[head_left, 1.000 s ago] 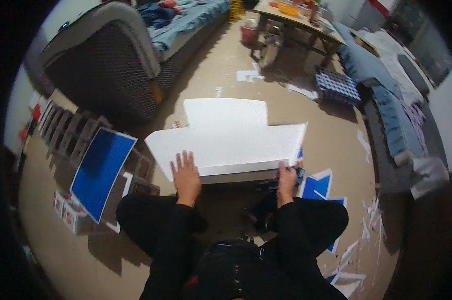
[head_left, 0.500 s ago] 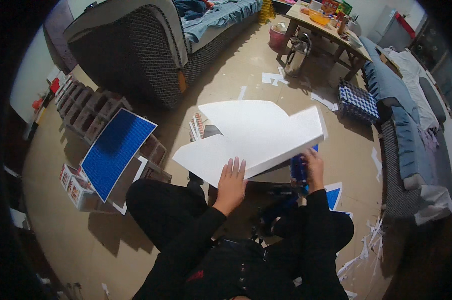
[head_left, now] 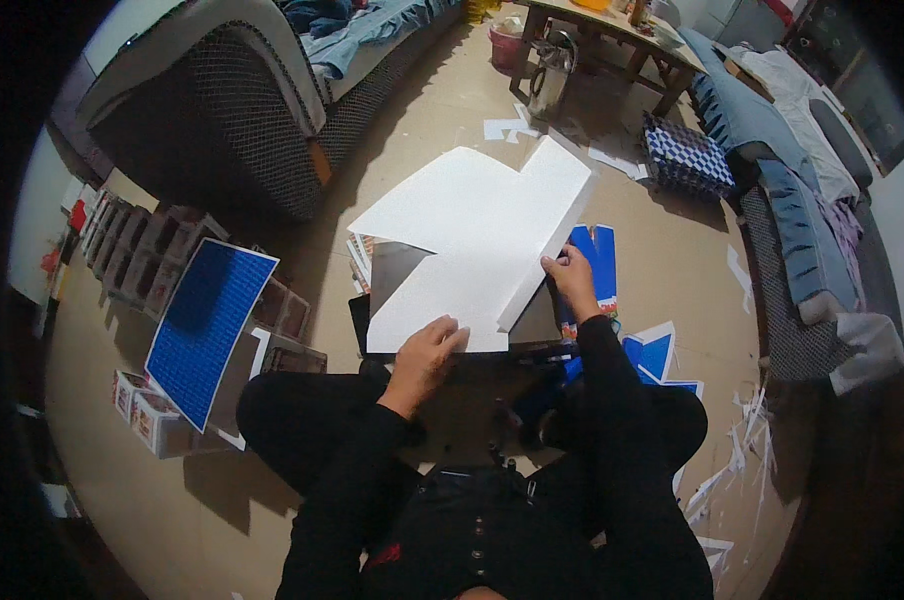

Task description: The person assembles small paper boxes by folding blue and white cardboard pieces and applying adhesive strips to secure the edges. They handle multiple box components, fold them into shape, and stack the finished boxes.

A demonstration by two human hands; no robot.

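on the tan floor (head_left: 442, 110), seen from above, a seated person in black clothes is shown with a large white cardboard sheet (head_left: 472, 240) spread ahead of the knees. from the sheet, a dark patterned sofa (head_left: 222, 110) is seen at ten o'clock, and a second couch with blue cushions (head_left: 772, 180) at three o'clock. a wooden low table (head_left: 612, 30) is placed at one o'clock, with a blue-and-white chequered box (head_left: 687, 160) just below it. a blue panel (head_left: 207, 325) is leaned at eight o'clock against a row of small open boxes (head_left: 142, 250). blue printed card pieces (head_left: 597, 265) are lying partly under the sheet's right edge, and white paper scraps (head_left: 742, 455) are scattered at five o'clock.

the sheet is cut with flaps and is folded upward along its right side. the left hand (head_left: 427, 350) is laid flat and open on the sheet's near edge, at six o'clock, fingers pressed on the card. the right hand (head_left: 570, 278) is closed in a pinch on the raised folded edge, at four o'clock of the sheet's middle. a dark board (head_left: 532, 335) is seen beneath the sheet's near corner.
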